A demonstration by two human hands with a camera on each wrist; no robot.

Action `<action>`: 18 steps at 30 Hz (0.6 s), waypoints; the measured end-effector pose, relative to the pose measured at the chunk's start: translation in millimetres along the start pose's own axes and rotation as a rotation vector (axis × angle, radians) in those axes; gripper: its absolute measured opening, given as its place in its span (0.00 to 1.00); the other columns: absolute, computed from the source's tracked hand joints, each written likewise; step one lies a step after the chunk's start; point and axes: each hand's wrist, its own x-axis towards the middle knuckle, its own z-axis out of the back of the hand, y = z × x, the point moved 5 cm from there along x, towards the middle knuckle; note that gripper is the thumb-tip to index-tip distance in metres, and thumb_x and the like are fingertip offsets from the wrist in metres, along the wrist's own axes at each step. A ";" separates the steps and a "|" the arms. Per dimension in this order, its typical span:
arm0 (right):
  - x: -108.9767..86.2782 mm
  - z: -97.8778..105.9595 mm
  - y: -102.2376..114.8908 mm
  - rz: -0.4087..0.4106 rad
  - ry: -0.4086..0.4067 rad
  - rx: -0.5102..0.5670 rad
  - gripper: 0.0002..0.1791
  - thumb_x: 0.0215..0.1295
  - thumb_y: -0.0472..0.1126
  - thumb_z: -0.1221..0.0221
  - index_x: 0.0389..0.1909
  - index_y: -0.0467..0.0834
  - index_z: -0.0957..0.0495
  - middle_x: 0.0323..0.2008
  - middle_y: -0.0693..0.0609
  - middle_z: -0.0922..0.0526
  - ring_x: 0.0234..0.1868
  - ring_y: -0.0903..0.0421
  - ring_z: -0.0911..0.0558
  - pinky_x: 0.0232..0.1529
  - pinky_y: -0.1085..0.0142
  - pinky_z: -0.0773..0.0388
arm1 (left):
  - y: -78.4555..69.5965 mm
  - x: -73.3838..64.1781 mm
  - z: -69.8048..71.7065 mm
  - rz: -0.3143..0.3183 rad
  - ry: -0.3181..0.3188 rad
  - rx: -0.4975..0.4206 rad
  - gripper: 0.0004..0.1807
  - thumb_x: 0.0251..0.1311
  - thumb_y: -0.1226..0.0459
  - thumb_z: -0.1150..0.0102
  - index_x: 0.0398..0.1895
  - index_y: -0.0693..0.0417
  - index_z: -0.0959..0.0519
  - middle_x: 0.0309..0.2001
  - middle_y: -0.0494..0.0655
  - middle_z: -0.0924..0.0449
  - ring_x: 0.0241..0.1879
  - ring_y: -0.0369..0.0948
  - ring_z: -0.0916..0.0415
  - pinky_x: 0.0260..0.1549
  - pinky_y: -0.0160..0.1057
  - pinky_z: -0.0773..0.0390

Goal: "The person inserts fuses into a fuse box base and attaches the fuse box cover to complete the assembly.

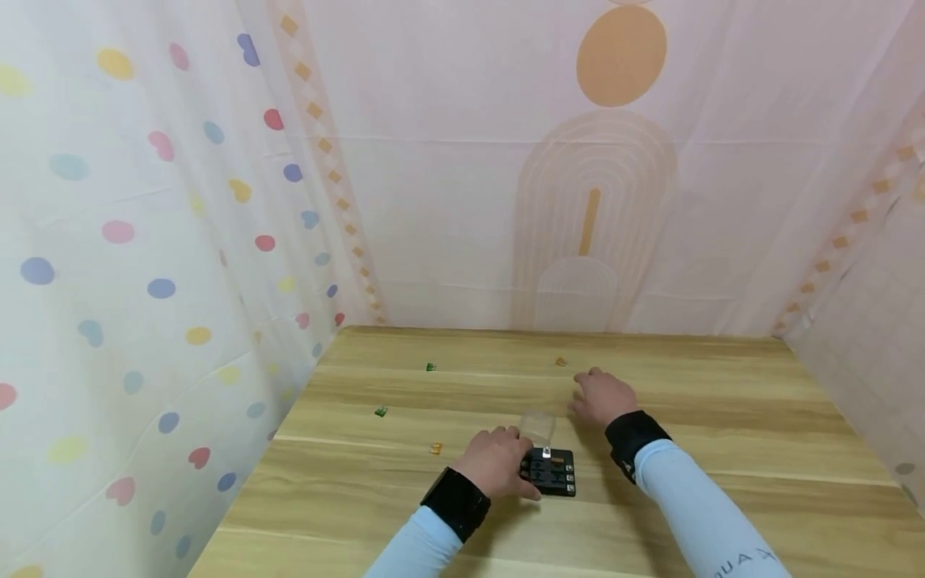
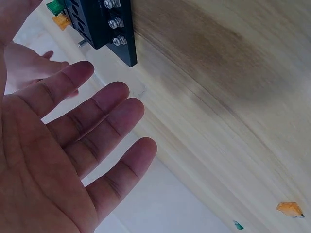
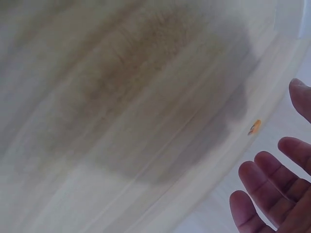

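A black fuse block with screw terminals lies on the table; in the left wrist view, a green blade fuse and an orange one stick out of it. My left hand rests at the block's left side, its fingers loosely extended and spread. Behind the block, a clear cover is partly overlapped by those fingertips. Farther back and to the right, my right hand hovers with relaxed, parted fingers and nothing between them. Just beyond it lies a loose orange fuse, also in the right wrist view.
Left of the block, another orange fuse lies on the wood-grain table. Two green fuses, one nearer and one farther back, are at the left. Patterned curtains hang behind the table and along its sides.
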 end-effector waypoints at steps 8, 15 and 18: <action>15.0 -6.4 -1.5 -0.014 0.001 -0.012 0.29 0.62 0.49 0.34 0.59 0.36 0.23 0.53 0.35 0.22 0.52 0.39 0.21 0.50 0.47 0.23 | -1.1 1.6 0.0 -0.019 -0.009 0.011 0.40 0.41 0.32 0.30 0.53 0.47 0.18 0.43 0.43 0.19 0.42 0.41 0.23 0.38 0.41 0.22; 29.1 -5.9 2.4 -0.050 -0.004 -0.009 0.28 0.63 0.49 0.35 0.58 0.36 0.23 0.51 0.35 0.22 0.48 0.39 0.19 0.45 0.48 0.21 | -0.3 0.3 -0.4 -0.025 -0.034 0.020 0.40 0.40 0.32 0.29 0.53 0.46 0.18 0.43 0.43 0.20 0.42 0.41 0.23 0.37 0.40 0.22; 35.2 -4.7 3.8 -0.067 -0.001 -0.015 0.27 0.63 0.49 0.35 0.57 0.36 0.23 0.49 0.36 0.22 0.46 0.39 0.19 0.44 0.48 0.21 | -0.9 -0.2 1.0 -0.028 -0.043 0.008 0.40 0.40 0.33 0.29 0.52 0.47 0.18 0.43 0.43 0.20 0.41 0.40 0.23 0.37 0.40 0.22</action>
